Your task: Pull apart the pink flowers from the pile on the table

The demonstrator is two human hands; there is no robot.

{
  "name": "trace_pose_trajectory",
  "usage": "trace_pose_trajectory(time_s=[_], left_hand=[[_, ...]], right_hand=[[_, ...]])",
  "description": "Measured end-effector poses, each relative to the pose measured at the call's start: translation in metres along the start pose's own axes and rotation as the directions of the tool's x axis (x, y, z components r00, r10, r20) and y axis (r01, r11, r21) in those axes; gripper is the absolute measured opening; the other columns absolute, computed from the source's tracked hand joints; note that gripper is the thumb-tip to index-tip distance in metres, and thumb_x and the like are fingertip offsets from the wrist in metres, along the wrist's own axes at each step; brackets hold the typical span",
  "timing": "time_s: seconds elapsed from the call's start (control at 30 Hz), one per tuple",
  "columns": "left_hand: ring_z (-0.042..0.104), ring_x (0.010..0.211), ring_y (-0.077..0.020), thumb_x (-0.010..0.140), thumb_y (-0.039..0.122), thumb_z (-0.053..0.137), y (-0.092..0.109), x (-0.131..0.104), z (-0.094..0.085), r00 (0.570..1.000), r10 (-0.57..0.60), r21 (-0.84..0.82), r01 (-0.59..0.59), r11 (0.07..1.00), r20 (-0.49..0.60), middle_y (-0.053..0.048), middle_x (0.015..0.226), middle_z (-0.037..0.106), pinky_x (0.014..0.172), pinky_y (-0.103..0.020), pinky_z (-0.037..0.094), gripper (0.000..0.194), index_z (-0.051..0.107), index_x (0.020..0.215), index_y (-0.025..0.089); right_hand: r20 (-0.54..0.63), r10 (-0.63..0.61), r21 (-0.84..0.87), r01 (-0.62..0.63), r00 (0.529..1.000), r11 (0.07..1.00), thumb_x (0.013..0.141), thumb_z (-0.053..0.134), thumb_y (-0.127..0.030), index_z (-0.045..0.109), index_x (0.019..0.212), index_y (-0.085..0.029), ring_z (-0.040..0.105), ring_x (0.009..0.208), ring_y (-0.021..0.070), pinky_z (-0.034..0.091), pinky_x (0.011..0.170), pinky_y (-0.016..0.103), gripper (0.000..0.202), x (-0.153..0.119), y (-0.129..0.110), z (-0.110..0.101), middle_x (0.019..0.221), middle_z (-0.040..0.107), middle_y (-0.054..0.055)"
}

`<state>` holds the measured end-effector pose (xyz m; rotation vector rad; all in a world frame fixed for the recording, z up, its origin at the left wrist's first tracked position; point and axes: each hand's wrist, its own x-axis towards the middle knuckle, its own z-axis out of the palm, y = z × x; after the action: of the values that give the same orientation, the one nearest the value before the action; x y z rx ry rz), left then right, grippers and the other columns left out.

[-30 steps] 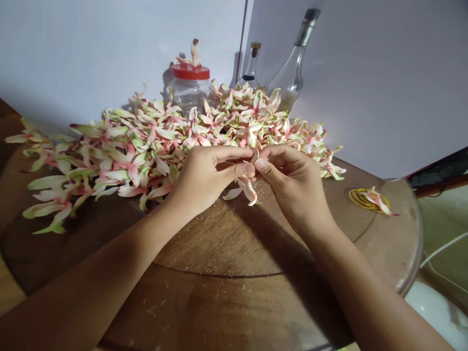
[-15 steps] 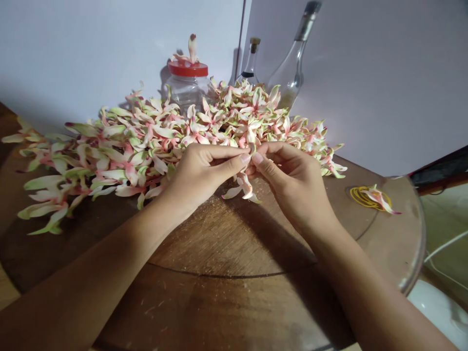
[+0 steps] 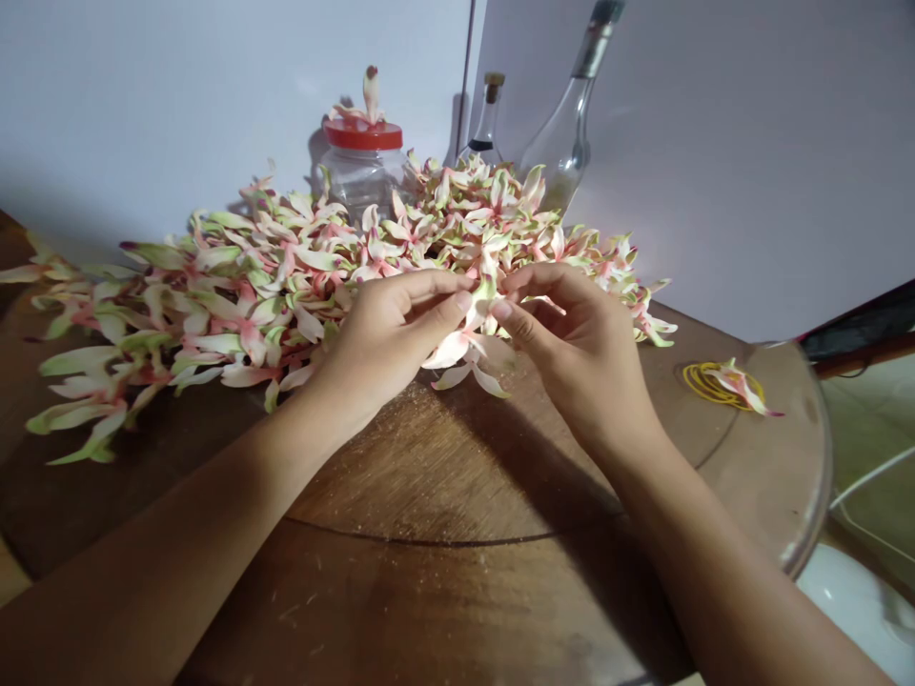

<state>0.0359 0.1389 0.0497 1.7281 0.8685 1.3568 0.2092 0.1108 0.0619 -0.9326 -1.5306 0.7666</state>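
Observation:
A pink and white flower (image 3: 466, 341) with green-tinged petals is between my two hands, above the wooden tabletop. My left hand (image 3: 396, 329) pinches at it from the left, thumb and forefinger at its upper petal. From the right, the thumb and bent forefinger of my right hand (image 3: 576, 338) close on the same flower. The fingertips partly cover its upper part. Just under it, more pale petals (image 3: 490, 381) show against the table. Behind both hands spreads a large heap of similar flowers (image 3: 250, 286).
A clear jar with a red lid (image 3: 363, 135) stands in the heap, a flower on top. Behind are a small corked bottle (image 3: 488, 124) and a taller glass bottle (image 3: 564, 133). Yellow rubber bands (image 3: 707, 381) with a flower lie near the round table's right edge.
The flower between my fingers has opened out, its petals now spread below the fingertips. My hands have drawn slightly apart.

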Motion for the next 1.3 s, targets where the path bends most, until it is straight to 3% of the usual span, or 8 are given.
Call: trace_pose_trajectory(time_s=[0.23,0.43,0.53,0.67,0.77,0.9,1.13,1.3], left_hand=[[0.071,0.094,-0.0212,0.089,0.035,0.071,0.005,0.001,0.0,0.967,-0.09,-0.191,0.137,0.972,0.237,-0.007,0.101,0.075,0.077,-0.031,0.059,0.021,0.074,0.104,0.021],[0.07,0.089,-0.0202,0.082,0.043,0.078,0.007,0.0,-0.001,0.96,-0.101,-0.216,0.16,0.963,0.262,-0.006,0.095,0.074,0.075,-0.031,0.057,0.027,0.077,0.098,0.02],[0.07,0.087,-0.0194,0.083,0.041,0.078,0.009,0.0,-0.002,0.964,-0.103,-0.144,0.142,0.979,0.245,-0.005,0.092,0.075,0.075,-0.03,0.056,0.025,0.079,0.094,0.019],[0.069,0.083,-0.0186,0.087,0.036,0.073,0.011,-0.001,-0.002,0.964,-0.072,-0.05,0.088,0.995,0.255,-0.004,0.088,0.075,0.074,-0.029,0.054,0.02,0.078,0.095,0.019],[0.067,0.079,-0.0161,0.091,0.032,0.068,0.01,-0.001,-0.002,0.964,0.028,0.098,-0.055,0.994,0.263,-0.003,0.082,0.073,0.07,-0.026,0.05,0.019,0.078,0.084,0.018],[0.06,0.068,-0.0121,0.094,0.029,0.064,0.013,-0.002,-0.001,0.958,0.144,0.337,-0.225,0.914,0.249,0.0,0.071,0.067,0.062,-0.024,0.043,0.027,0.074,0.073,0.016],[0.047,0.051,-0.0097,0.095,0.035,0.062,0.02,-0.008,0.005,0.97,0.182,0.413,-0.234,0.88,0.163,0.002,0.052,0.056,0.051,-0.024,0.035,0.041,0.067,0.059,0.016],[0.056,0.058,-0.0123,0.093,0.034,0.065,0.018,-0.011,0.009,0.978,0.187,0.345,-0.207,0.915,0.093,-0.001,0.061,0.066,0.055,-0.025,0.042,0.033,0.073,0.067,0.017]], right_hand=[[-0.022,-0.071,-0.108,0.068,0.997,0.992,0.084,0.076,-0.039,0.071,0.089,-0.022,0.053,0.07,0.0127,0.045,0.063,0.028,0.019,0.001,0.002,-0.005,0.086,0.065,0.001],[-0.043,-0.221,-0.18,0.21,0.974,0.961,0.081,0.08,-0.036,0.075,0.089,-0.024,0.06,0.081,0.016,0.049,0.071,0.031,0.015,0.002,0.005,-0.007,0.093,0.068,0.003],[-0.047,-0.231,-0.214,0.216,0.972,0.953,0.086,0.075,-0.036,0.077,0.09,-0.024,0.065,0.088,0.0181,0.054,0.077,0.032,0.013,0.001,0.0,-0.008,0.094,0.072,0.003],[0.059,-0.113,-0.174,0.121,0.992,0.977,0.089,0.071,-0.038,0.078,0.107,-0.026,0.071,0.091,0.0208,0.058,0.081,0.036,0.023,-0.002,-0.002,-0.007,0.098,0.078,0.002],[0.084,-0.069,-0.135,0.08,0.994,0.988,0.086,0.074,-0.037,0.08,0.104,-0.027,0.073,0.094,0.0222,0.061,0.081,0.036,0.021,-0.004,0.001,-0.005,0.098,0.08,0.001],[0.005,-0.073,-0.077,0.074,0.997,0.994,0.083,0.078,-0.034,0.081,0.099,-0.027,0.075,0.09,0.0221,0.063,0.078,0.036,0.018,-0.006,0.007,0.0,0.099,0.08,0.001],[-0.118,-0.108,-0.114,0.095,0.987,0.989,0.083,0.078,-0.029,0.082,0.092,-0.025,0.075,0.081,0.0211,0.063,0.071,0.035,0.011,-0.011,0.002,0.009,0.089,0.08,0.002],[-0.147,-0.149,-0.126,0.131,0.978,0.983,0.085,0.076,-0.027,0.082,0.089,-0.026,0.074,0.077,0.0191,0.063,0.068,0.032,0.007,-0.013,0.0,0.013,0.086,0.08,0.002]])
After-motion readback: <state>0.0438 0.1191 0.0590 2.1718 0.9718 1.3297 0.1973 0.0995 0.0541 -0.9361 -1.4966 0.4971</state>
